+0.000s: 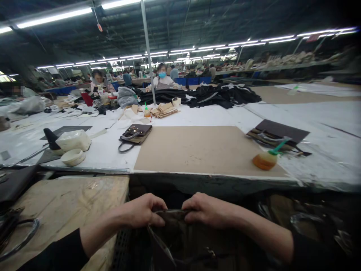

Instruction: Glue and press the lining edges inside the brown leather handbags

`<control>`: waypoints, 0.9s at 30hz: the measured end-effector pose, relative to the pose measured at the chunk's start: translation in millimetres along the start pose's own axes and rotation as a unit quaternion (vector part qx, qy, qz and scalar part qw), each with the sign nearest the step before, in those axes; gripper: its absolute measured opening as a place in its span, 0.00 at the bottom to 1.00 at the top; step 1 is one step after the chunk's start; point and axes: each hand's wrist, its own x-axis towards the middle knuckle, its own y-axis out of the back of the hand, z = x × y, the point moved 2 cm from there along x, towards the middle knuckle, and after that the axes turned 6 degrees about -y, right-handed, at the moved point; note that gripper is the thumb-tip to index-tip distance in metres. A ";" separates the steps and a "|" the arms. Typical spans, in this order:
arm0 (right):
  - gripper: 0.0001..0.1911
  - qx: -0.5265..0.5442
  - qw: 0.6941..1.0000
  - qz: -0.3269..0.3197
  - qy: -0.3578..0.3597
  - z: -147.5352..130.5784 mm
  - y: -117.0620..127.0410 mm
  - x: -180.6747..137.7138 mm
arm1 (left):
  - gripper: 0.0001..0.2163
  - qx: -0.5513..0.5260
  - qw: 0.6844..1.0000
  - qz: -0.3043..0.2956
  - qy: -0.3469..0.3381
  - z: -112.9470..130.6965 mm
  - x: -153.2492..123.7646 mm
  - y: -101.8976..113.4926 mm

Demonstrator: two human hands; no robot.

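And it's a dark brown, open-topped bag (pixel 197 242) at bottom centre, black fabric sleeves (pixel 60 250) in both lower corners! Mid-frame, a plain tan rectangular paper sheet (pixel 191 148), faintly dark-specked, on a white flat tabletop (pixel 109 158). Right of centre, a rounded amber-filled bottle (pixel 264 161), its slim nozzle (pixel 279 146) bright green! Upper middle, a black heap of cloth (pixel 225 95).

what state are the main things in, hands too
dark brown bag: held at upper edge
left hand: gripping that edge
right hand: gripping that edge
squat translucent bottle, green nozzle: part-filled, amber liquid
brown rectangular sheet: lying flat
white tube lights: lit
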 end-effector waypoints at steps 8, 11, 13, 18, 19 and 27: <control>0.22 0.239 0.970 0.008 0.041 33.0 -16.0 -28.0 | 0.10 -0.035 0.999 0.008 -0.001 4.2 24.8 -26.8; 0.19 0.275 0.962 -0.003 0.001 38.0 -18.1 -26.3 | 0.10 -0.027 1.000 0.005 -0.003 6.6 28.2 -27.9; 0.17 0.278 0.960 -0.001 -0.031 43.0 -18.0 -21.1 | 0.10 -0.025 1.000 0.004 -0.004 8.5 29.3 -27.3; 0.14 0.287 0.957 0.007 -0.036 53.8 -21.0 -7.6 | 0.09 -0.035 0.999 -0.004 -0.010 9.9 29.8 -24.7; 0.13 0.286 0.958 0.008 -0.030 54.7 -21.7 -6.1 | 0.09 -0.035 0.999 -0.006 -0.012 9.9 29.6 -24.0; 0.11 0.265 0.964 0.018 0.003 51.3 -23.6 -3.7 | 0.11 -0.054 0.998 -0.029 -0.025 6.3 34.0 -21.8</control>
